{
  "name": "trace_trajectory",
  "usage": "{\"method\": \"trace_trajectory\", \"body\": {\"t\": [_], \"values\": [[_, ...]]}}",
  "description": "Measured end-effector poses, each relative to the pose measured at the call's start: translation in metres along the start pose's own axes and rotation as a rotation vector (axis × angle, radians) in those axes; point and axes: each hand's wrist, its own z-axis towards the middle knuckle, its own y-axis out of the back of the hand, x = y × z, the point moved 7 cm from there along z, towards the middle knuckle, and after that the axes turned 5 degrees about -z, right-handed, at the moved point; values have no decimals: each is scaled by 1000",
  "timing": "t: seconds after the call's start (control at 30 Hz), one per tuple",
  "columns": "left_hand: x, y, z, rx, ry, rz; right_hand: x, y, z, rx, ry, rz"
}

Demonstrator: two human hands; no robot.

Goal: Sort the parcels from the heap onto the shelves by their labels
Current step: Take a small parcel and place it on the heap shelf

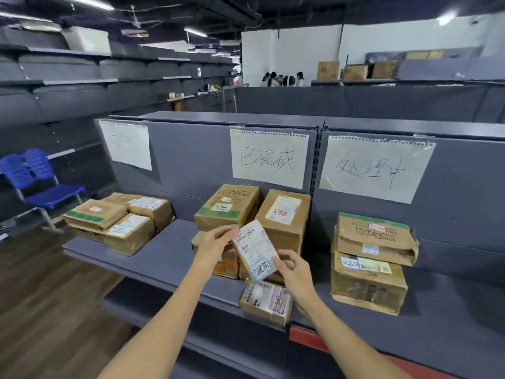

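Both my hands hold a small cardboard parcel (255,248) with a white label, tilted, above the middle of the grey shelf (164,258). My left hand (216,243) grips its upper left edge, and my right hand (293,272) grips its lower right corner. Behind it stands a stack of brown boxes (257,212) under the middle paper sign (269,157). A small labelled box (266,300) sits at the shelf's front edge below the held parcel. Three boxes (117,220) lie under the left sign (125,144). Two worn boxes (369,261) are stacked under the right sign (374,168).
A blue plastic chair (41,184) stands on the wooden floor at the left. Tall grey shelving (68,86) lines the left wall. People and more cartons (352,71) are far behind the shelf's back panel. A lower shelf with a red edge (306,336) runs beneath.
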Motion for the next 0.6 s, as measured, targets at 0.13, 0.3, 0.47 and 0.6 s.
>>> {"method": "trace_trajectory", "body": {"t": [0.13, 0.3, 0.47, 0.6], "values": [[-7, -18, 10, 71, -12, 2, -4, 6, 2, -61, 13, -10], [-10, -28, 23, 162, -42, 51, -5, 8, -5, -150, -40, 10], [19, -18, 18, 199, -42, 29, -15, 11, -16, -231, -79, 2], [86, 4, 4, 182, 39, 27, -44, 20, -29, -370, -185, -81]]}}
